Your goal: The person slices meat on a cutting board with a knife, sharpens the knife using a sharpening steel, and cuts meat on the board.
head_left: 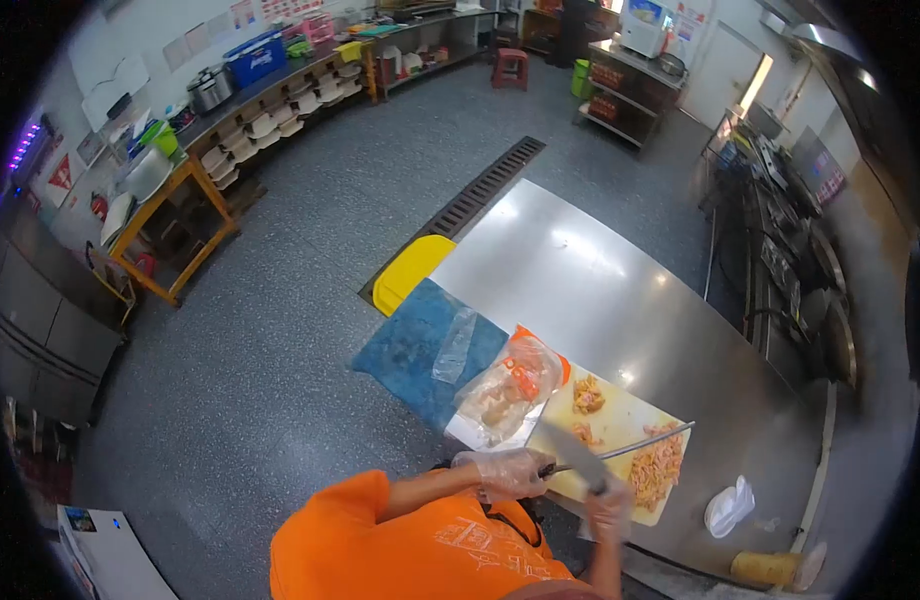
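we see the left hand (515, 474), in a clear glove, closed round the dark handle of a rod (648, 440). the rod slants out to the right above the board (628, 405), its tip by the board's right corner. the right hand (608, 512) grips a knife (572, 447) by its handle. the blade points up and to the left, blurred, and crosses the rod near its handle end (we cannot tell whether the two touch).

under them, on the pale board, we find cut meat (657, 468) heaped at the right end, with two smaller piles (588, 396) towards the left.

just left of the board lies a clear bag (515, 385) with orange print and something pale inside. beside that we see a blue piece (400, 345), cloth or tub we cannot say, with a strip of clear plastic (456, 345) on top. farther off, a yellow panel (412, 275) shows next to the floor grate (490, 190).

the board rests on a shiny metal table (570, 260). to its right we have a crumpled white bag (730, 506) and, nearer us, a yellow roll or tub (765, 568) on its side.
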`<action>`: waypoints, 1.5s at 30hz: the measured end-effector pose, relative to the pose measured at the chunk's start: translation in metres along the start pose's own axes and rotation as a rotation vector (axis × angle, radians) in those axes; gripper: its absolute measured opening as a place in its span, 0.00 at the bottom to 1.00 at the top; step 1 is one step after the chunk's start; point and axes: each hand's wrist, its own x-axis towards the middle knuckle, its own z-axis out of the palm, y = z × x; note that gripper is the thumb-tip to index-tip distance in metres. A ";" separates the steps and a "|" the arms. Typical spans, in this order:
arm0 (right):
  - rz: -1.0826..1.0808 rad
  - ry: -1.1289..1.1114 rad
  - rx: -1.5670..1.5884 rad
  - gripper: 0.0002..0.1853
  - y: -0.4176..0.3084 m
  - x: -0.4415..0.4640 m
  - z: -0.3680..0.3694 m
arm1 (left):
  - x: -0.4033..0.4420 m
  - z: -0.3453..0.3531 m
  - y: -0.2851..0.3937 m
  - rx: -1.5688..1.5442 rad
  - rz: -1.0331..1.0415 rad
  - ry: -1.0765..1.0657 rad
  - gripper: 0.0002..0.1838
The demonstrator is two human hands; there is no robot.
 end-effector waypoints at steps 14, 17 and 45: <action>0.005 -0.100 0.191 0.30 -0.040 0.029 -0.051 | -0.003 0.001 -0.004 -0.047 0.126 -0.010 0.12; 0.403 0.060 0.159 0.25 0.072 0.030 -0.030 | -0.009 -0.027 0.012 -0.062 -0.117 -0.114 0.12; -0.147 0.356 -0.733 0.15 0.108 -0.004 0.055 | 0.005 0.006 0.020 0.064 0.009 -0.003 0.10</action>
